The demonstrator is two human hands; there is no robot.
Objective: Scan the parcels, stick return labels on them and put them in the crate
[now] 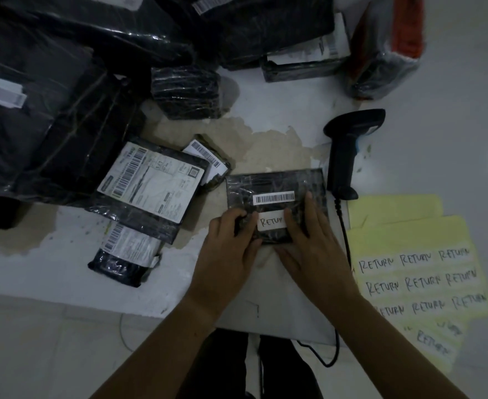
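Note:
A small black wrapped parcel (277, 182) lies flat on the white table (265, 110) in front of me, with a white barcode strip (273, 197) across it. Below the barcode sits a white label reading RETURN (271, 222). My left hand (231, 249) rests on the parcel's near left corner, fingers touching the label's left end. My right hand (311, 243) lies flat over the parcel's near right part, fingers pressing the label's right end. A black handheld scanner (349, 151) lies to the right of the parcel, its cable running down off the table.
Yellow sheets of RETURN labels (418, 277) lie at the right. Several black parcels (147, 182) with shipping labels are piled at the left and back. A clear-wrapped red package (386, 47) stands at the back right. No crate is in view.

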